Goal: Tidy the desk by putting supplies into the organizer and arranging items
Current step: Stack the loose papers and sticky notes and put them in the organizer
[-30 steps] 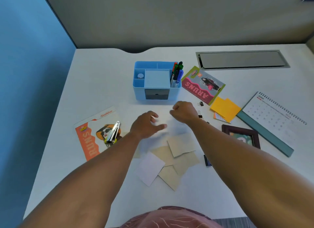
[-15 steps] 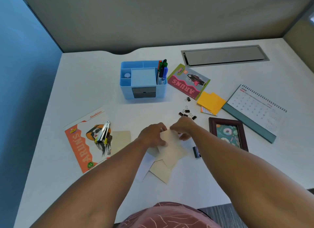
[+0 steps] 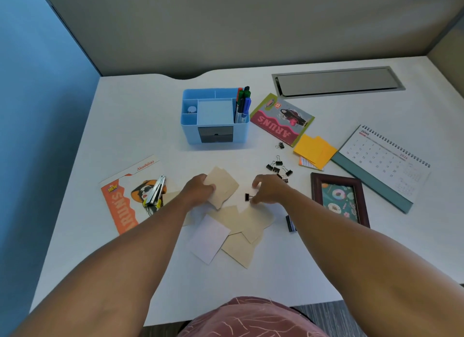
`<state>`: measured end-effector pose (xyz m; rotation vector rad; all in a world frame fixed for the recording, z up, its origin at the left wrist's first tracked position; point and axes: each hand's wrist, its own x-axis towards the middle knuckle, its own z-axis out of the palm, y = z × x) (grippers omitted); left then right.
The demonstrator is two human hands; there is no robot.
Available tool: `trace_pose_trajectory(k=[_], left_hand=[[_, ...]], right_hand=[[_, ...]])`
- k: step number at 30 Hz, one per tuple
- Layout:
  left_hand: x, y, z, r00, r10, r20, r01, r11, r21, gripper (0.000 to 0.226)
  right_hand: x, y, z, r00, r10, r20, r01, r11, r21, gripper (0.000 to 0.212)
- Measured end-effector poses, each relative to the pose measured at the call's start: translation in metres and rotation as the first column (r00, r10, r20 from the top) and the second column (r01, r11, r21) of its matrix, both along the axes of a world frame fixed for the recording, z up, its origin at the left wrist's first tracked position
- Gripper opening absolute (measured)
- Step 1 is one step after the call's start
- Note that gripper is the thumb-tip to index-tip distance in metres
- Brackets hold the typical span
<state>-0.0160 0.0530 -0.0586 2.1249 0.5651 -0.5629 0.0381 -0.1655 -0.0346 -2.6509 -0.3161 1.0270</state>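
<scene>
— While the left hand [image 3: 199, 189] gripped a small stack of cards [image 3: 223, 186] just above the surface [image 3: 140, 125], what was the right hand [image 3: 270, 189] doing?

— It pinched a clip [image 3: 248, 197] at its fingertips, close beside the stack.

— So, the step?

— Binding the cards, I judged. Next, the clip needed opening over the stack's edge; the organizer [image 3: 215, 118] stood well beyond both hands.
</scene>
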Motion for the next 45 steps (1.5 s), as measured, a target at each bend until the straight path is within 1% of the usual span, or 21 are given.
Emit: trace_pose_trajectory(k=[2,5,7,9,12,18,20,22,23,25,26,27,28,30,32,34,38,42,45], left_hand=[[-0.002,0.001,0.000,1.000,0.006,0.018,-0.006,0.999,0.044,0.034],[-0.004,-0.001,0.001,0.999,-0.009,0.034,0.006,0.998,0.068,0.039],[-0.005,-0.002,0.001,0.999,-0.015,0.043,0.011,0.996,0.090,0.045],[-0.005,-0.003,0.001,0.998,-0.022,0.052,0.016,0.993,0.113,0.048],[-0.004,-0.004,0.000,0.997,-0.035,0.075,0.025,0.991,0.135,0.039],[-0.004,0.002,-0.002,0.994,0.003,0.110,-0.020,0.988,0.153,0.027],[-0.004,0.002,-0.003,0.993,0.031,0.111,-0.046,0.989,0.142,0.026],[-0.003,0.002,-0.003,0.991,0.077,0.106,-0.087,0.992,0.096,0.027],[-0.003,0.002,-0.003,0.989,0.107,0.100,-0.113,0.992,0.061,0.028],[-0.002,0.002,-0.002,0.980,0.179,0.085,-0.176,0.983,-0.042,0.030],[-0.002,0.001,-0.001,0.973,0.220,0.074,-0.211,0.971,-0.114,0.030],[-0.002,0.000,0.001,0.965,0.257,0.058,-0.242,0.951,-0.190,0.030],[-0.003,-0.002,0.003,0.957,0.287,0.039,-0.267,0.927,-0.263,0.030],[-0.004,-0.004,0.007,0.947,0.322,-0.001,-0.298,0.875,-0.382,0.031],[-0.003,-0.007,0.010,0.939,0.341,-0.036,-0.319,0.830,-0.458,0.033],[-0.002,-0.009,0.012,0.929,0.364,-0.067,-0.345,0.790,-0.507,0.035],[-0.001,-0.008,0.012,0.909,0.404,-0.101,-0.386,0.725,-0.570,0.032],[0.000,0.000,0.011,0.893,0.437,-0.112,-0.420,0.713,-0.561,0.028],[0.000,0.006,0.013,0.902,0.415,-0.118,-0.406,0.725,-0.557,0.021]], right_hand=[[-0.002,0.000,-0.005,0.999,0.025,0.047,-0.024,0.999,-0.021,0.053],[-0.004,0.002,-0.010,0.990,0.043,0.137,-0.032,0.996,-0.085,0.040],[-0.004,0.004,-0.009,0.985,0.033,0.169,-0.014,0.994,-0.112,0.033],[-0.004,0.004,-0.011,0.985,0.004,0.170,0.016,0.993,-0.116,0.030],[-0.002,0.003,-0.012,0.989,-0.007,0.149,0.023,0.994,-0.102,0.028],[-0.002,0.003,-0.011,0.993,0.073,0.095,-0.063,0.992,-0.105,0.018],[-0.001,0.004,-0.012,0.994,0.081,0.080,-0.073,0.993,-0.098,0.019],[0.000,0.004,-0.014,0.995,0.060,0.079,-0.055,0.996,-0.070,0.023],[0.000,0.004,-0.014,0.996,0.019,0.091,-0.016,0.999,-0.032,0.027],[0.001,0.003,-0.013,0.983,-0.131,0.125,0.123,0.990,0.073,0.042],[0.001,0.004,-0.012,0.970,-0.206,0.129,0.189,0.973,0.129,0.049],[0.001,0.006,-0.010,0.956,-0.274,0.103,0.251,0.949,0.193,0.054],[0.001,0.008,-0.008,0.938,-0.345,0.040,0.321,0.907,0.274,0.057],[0.001,0.015,-0.002,0.881,-0.451,-0.145,0.467,0.775,0.426,0.060],[0.002,0.021,0.004,0.837,-0.478,-0.266,0.544,0.673,0.502,0.055],[0.003,0.026,0.006,0.815,-0.494,-0.302,0.574,0.618,0.538,0.045],[0.007,0.032,0.004,0.764,-0.566,-0.309,0.626,0.535,0.567,0.025],[0.013,0.031,0.004,0.728,-0.625,-0.281,0.647,0.493,0.581,0.017],[0.015,0.030,0.006,0.710,-0.612,-0.347,0.673,0.447,0.589,0.021]])
